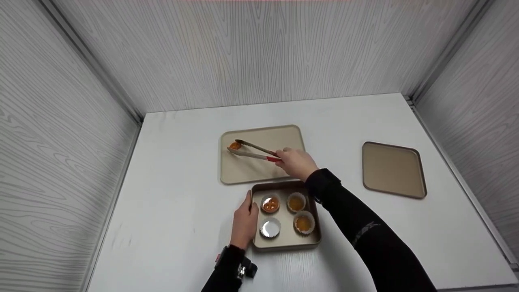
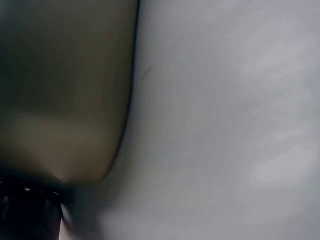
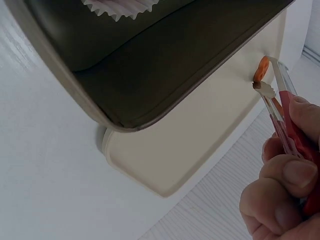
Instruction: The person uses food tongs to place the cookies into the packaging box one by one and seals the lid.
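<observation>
My right hand [image 1: 297, 162] grips red-handled tongs [image 1: 254, 151] whose tips close around a small orange piece [image 1: 235, 145] at the far left of a flat beige tray [image 1: 263, 168]. In the right wrist view the tongs [image 3: 282, 107] pinch the orange piece [image 3: 261, 70] over that tray [image 3: 200, 145]. My left hand [image 1: 244, 219] rests against the left rim of a small deep pan [image 1: 286, 242]. That pan holds several white paper cups; three have orange filling [image 1: 270, 204], one [image 1: 270, 228] is empty. The left wrist view shows only the pan's blurred side [image 2: 65, 100].
A second flat beige tray [image 1: 392, 169] lies to the right on the white table [image 1: 170, 194]. Grey wood-grain walls enclose the table on the left, back and right. The deep pan's rim [image 3: 70, 85] looms close in the right wrist view.
</observation>
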